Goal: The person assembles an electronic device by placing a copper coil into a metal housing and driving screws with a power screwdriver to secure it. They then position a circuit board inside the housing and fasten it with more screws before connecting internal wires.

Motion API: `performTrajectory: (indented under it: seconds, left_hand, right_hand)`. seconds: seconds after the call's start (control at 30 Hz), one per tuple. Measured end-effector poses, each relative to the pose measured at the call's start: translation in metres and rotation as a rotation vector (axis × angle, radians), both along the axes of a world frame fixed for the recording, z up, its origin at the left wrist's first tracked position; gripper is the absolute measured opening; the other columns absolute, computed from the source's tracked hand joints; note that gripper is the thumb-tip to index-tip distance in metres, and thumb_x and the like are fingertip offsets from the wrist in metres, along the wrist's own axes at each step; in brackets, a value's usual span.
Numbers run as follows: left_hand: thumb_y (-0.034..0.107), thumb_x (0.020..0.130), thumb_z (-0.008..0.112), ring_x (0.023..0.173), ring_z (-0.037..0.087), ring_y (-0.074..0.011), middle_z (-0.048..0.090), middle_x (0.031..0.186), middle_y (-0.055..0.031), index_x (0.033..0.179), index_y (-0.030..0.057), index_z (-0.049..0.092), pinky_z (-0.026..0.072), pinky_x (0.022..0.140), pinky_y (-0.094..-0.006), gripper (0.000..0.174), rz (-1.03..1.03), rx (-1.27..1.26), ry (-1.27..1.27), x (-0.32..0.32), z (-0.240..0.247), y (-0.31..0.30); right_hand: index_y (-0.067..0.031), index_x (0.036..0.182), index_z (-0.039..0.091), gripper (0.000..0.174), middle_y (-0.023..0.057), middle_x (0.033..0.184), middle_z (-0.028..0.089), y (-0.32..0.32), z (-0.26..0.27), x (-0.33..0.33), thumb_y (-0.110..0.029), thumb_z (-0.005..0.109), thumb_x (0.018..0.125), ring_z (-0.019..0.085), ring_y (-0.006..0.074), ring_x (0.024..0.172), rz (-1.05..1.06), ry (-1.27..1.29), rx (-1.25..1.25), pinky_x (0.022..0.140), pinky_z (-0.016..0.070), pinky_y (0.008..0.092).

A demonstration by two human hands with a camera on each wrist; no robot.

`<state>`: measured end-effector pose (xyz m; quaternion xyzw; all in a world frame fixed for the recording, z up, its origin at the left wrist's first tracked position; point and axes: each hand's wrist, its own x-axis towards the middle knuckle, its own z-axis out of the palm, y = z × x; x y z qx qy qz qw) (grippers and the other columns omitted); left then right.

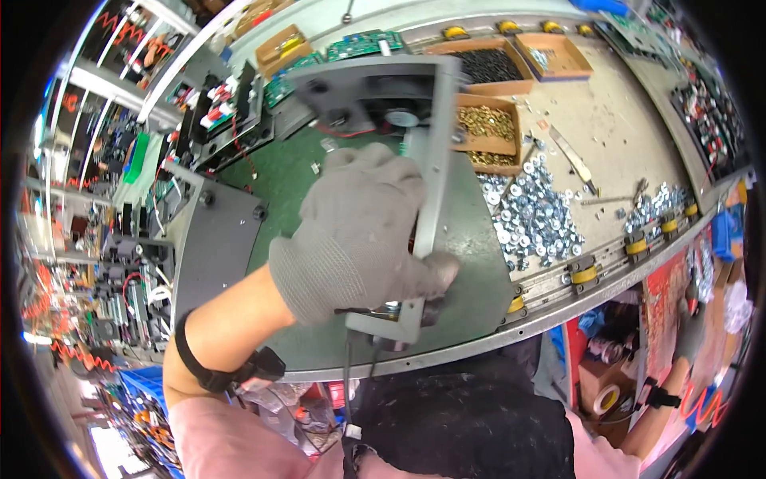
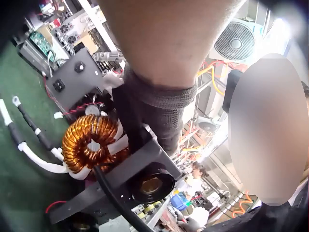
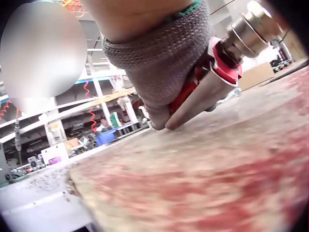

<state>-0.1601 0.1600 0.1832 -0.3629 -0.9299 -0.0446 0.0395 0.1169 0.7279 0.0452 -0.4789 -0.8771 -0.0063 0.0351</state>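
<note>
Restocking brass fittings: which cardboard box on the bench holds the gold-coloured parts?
The front box, right beside the grey chassis that the left hand grips. The black-parts box sits behind it, and the third box is nearly bare.

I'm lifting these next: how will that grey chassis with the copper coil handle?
Probably stiff: the grey chassis looks straight, held in the left hand. Likely heavy for its size, given the copper coil. Its white leads may flop.
</note>
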Motion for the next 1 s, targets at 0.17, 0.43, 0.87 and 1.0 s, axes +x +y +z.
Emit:
performTrajectory:
  seconds: [0.17, 0.43, 0.87, 1.0]
  left_hand:
    - [0.038, 0.065, 0.072, 0.094, 0.056, -0.0287, 0.061, 0.098, -0.0109, 0.092, 0.0054, 0.065, 0.0431, 0.085, -0.0394, 0.042, -0.321, 0.237, -0.037, -0.001, 0.007, -0.043]
    - [0.035, 0.084, 0.064, 0.082, 0.061, -0.0283, 0.062, 0.089, -0.0142, 0.089, 0.0031, 0.067, 0.0483, 0.073, -0.036, 0.032, 0.278, 0.62, -0.647, 0.067, -0.006, -0.146]
    - [0.033, 0.098, 0.044, 0.104, 0.055, -0.022, 0.058, 0.114, -0.0133, 0.116, -0.0036, 0.056, 0.0434, 0.091, -0.0355, 0.043, -0.094, 1.061, -1.327, 0.055, -0.086, -0.129]
    - [0.031, 0.099, 0.044, 0.1, 0.056, -0.0173, 0.056, 0.112, -0.0105, 0.135, 0.0029, 0.036, 0.0454, 0.088, -0.0333, 0.047, 0.027, 1.15, -1.68, 0.059, -0.083, -0.124]
  right_hand:
    - [-0.0125, 0.135, 0.044, 0.062, 0.0208, 0.129, 0.053, 0.043, -0.011, 0.003, -0.046, 0.061, 0.085, 0.054, 0.0381, 0.111, 0.057, -0.039, 0.19, 0.092, 0.0422, 0.0433]
    - [-0.0002, 0.136, 0.041, 0.049, 0.0148, 0.134, 0.048, -0.161, 0.193, -0.165, -0.021, 0.053, 0.094, 0.048, 0.0224, 0.121, 0.809, 0.463, -0.066, 0.103, 0.0365, 0.0346]
    - [-0.0062, 0.117, 0.059, 0.055, 0.0052, 0.091, 0.061, -0.355, 0.23, -0.53, -0.05, 0.06, 0.084, 0.056, 0.014, 0.078, 1.059, 0.255, -0.574, 0.063, 0.0471, 0.0282]
    - [-0.0026, 0.113, 0.058, 0.052, 0.009, 0.096, 0.062, -0.383, 0.183, -0.594, -0.043, 0.068, 0.082, 0.061, 0.0208, 0.083, 0.962, 0.715, -0.783, 0.074, 0.0506, 0.0349]
